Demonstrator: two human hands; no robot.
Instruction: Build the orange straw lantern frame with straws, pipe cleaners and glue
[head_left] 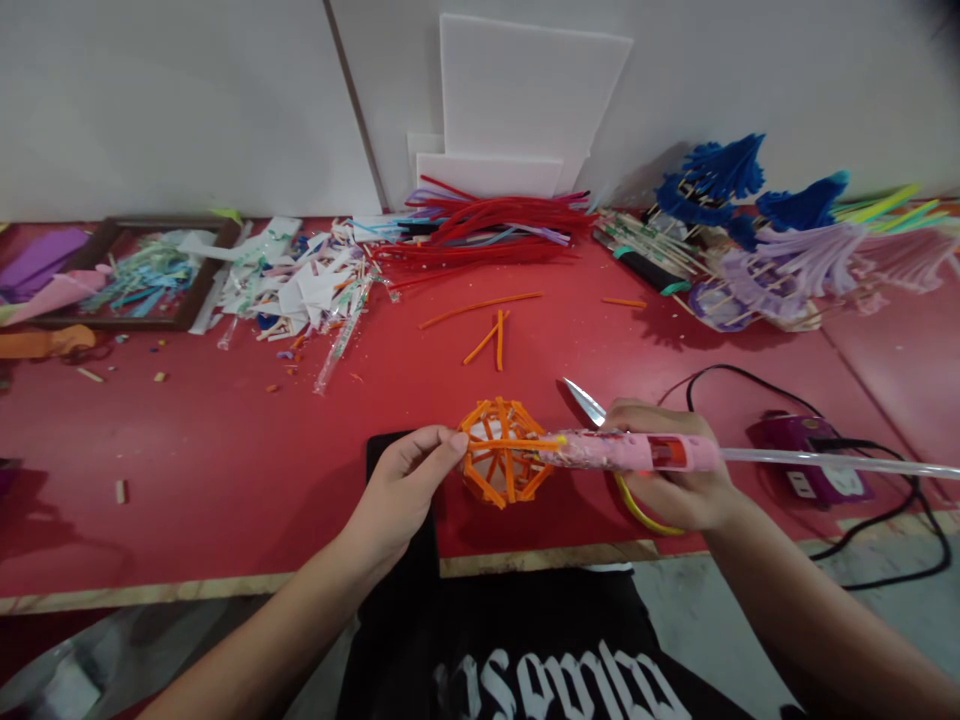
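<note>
Hazard: the nozzle of the pink, speckled glue gun points towards the left hand across a small round cage of fuzzy orange strips; a slip could burn fingertips or smear glue. Poor alignment could set the upper orange strip crooked. Steel scissors beneath the right hand could snag it. Position: cage near the front edge of the red tabletop. Left thumb and forefinger pinch the strip's end; right fingers wrap the gun, held roughly level. Nozzle contact: indeterminable.
</note>
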